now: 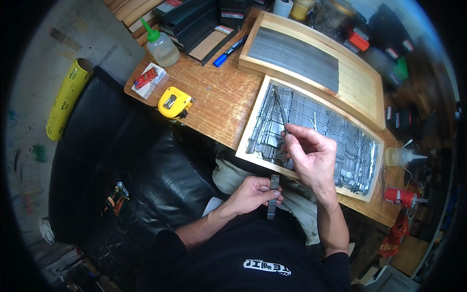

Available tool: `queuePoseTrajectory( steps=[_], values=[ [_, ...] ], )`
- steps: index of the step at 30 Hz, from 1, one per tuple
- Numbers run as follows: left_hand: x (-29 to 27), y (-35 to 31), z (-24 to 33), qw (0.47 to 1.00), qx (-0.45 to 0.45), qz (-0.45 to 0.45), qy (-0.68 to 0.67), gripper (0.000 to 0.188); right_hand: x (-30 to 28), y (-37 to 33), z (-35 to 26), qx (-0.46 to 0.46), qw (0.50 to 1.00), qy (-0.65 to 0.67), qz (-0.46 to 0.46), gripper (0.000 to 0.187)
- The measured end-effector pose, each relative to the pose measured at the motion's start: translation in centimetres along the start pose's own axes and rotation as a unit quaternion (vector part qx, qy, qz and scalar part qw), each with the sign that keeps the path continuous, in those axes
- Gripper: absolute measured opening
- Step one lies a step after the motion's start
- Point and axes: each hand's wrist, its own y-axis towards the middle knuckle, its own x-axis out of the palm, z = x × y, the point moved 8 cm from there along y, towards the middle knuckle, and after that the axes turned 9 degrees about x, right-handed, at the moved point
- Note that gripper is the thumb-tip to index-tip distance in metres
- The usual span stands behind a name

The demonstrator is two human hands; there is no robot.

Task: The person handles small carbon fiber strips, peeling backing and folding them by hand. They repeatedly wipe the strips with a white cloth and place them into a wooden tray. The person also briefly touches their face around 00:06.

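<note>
My left hand (pixel 252 195) is closed around a narrow stack of grey metal strips (pixel 273 182), held upright in front of my body, just off the table's edge. Between thumb and fingers, my right hand (pixel 314 155) pinches one thin dark metal strip (pixel 280 105), which slants up and away to the left. That hand is above a shallow wooden tray (pixel 252 156). Many grey metal strips (pixel 335 131) fill the tray in rows, some lying loose and crooked at its left end.
Behind the tray lies a second wooden tray (pixel 360 97) with long flat grey strips in it. A yellow tape measure (pixel 176 102), a blue marker (pixel 229 51) and a bottle with a green nozzle (pixel 163 48) are on the wooden table (pixel 214 104). A black padded seat (pixel 121 151) stands at left.
</note>
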Motion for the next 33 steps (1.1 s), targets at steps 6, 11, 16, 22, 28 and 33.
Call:
queuePoseTrajectory(
  steps=[6,11,16,22,28,33],
  values=[
    [0.0,0.1,-0.1,1.000,-0.006,0.003,-0.006,0.023,-1.2,-0.1,-0.7,-0.040,0.996,-0.067,0.035,0.020],
    [-0.1,0.0,-0.2,1.000,-0.010,0.004,-0.021,0.023,-2.1,0.0,0.1,-0.040,0.995,-0.071,0.053,0.021],
    [-0.1,0.0,-0.1,1.000,-0.015,0.003,-0.004,0.024,-2.5,0.3,1.1,0.018,0.997,0.023,0.065,0.021],
    [-0.1,-0.1,-0.1,1.000,-0.018,0.007,-0.008,0.024,-2.9,0.6,1.6,0.038,0.997,0.006,0.071,0.019],
    [0.0,-0.1,-0.2,1.000,-0.022,0.008,-0.011,0.024,-3.0,0.4,0.7,-0.010,0.988,-0.114,0.099,0.017],
    [0.0,0.0,-0.2,1.000,-0.020,0.005,-0.004,0.024,-2.6,-0.2,-2.4,-0.138,0.950,-0.248,0.127,0.014]
  ],
)
